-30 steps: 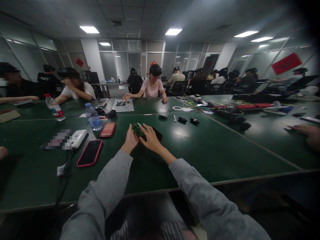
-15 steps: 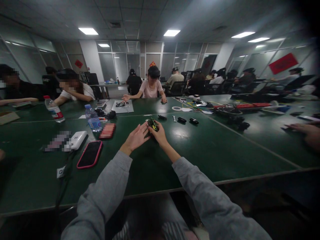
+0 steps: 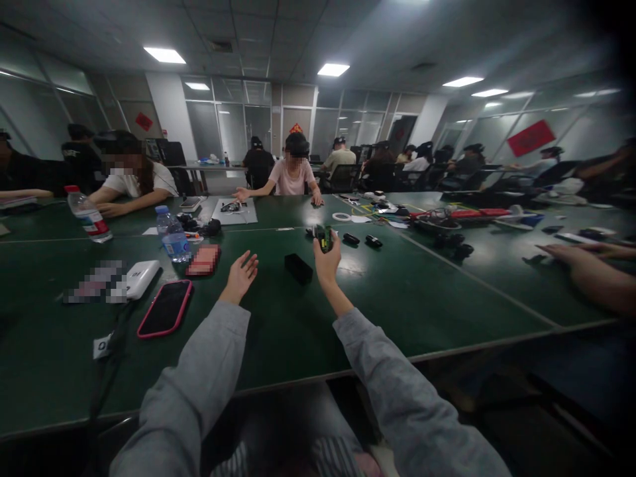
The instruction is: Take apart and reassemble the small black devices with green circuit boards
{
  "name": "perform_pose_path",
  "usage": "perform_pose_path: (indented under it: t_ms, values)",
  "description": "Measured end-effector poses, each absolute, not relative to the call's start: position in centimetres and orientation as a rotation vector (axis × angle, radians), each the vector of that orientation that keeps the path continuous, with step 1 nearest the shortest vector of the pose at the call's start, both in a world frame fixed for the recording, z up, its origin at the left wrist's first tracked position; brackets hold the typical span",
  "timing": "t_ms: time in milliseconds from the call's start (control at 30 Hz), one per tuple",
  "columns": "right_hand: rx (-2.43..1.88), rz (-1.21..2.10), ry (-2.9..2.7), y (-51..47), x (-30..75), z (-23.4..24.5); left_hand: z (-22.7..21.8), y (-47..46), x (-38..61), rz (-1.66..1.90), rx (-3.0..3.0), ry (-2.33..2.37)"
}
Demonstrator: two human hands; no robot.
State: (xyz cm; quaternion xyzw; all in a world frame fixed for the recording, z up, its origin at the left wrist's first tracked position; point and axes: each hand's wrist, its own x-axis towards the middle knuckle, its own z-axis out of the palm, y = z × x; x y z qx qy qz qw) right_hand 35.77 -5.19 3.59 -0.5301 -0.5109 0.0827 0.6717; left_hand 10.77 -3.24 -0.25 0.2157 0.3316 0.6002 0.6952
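Beyond our near bench edge [image 3: 278, 377], we now grasp the green board [image 3: 325, 241] in right hand [image 3: 327, 258] only, left hand [image 3: 240, 274] withdrawn empty, so the black box [image 3: 299, 269] lies free.

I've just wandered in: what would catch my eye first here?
Probably the right hand, gripping a small green board with yellow on it, while the left hand is open, holding nothing. Between them, a black box sits on the green table. Further left lies a pink-rimmed phone.
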Motion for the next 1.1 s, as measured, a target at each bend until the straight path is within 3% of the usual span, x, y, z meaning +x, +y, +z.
perform_pose_path:
  t_ms: [367, 833, 1100]
  values:
    - [-1.447, 0.104, -1.806, -4.9, 35.8, -0.1, -0.2, -3.3, 12.1, 1.269, 0.600, 0.843]
    - [-2.040, -0.350, -1.451, -4.7, 64.7, 1.4, -0.6, -3.3, 11.8, 1.283, 0.576, 0.827]
    - [-2.292, -0.373, -1.309, -4.1, 74.0, -0.1, -1.5, -2.4, 11.5, 1.283, 0.597, 0.806]
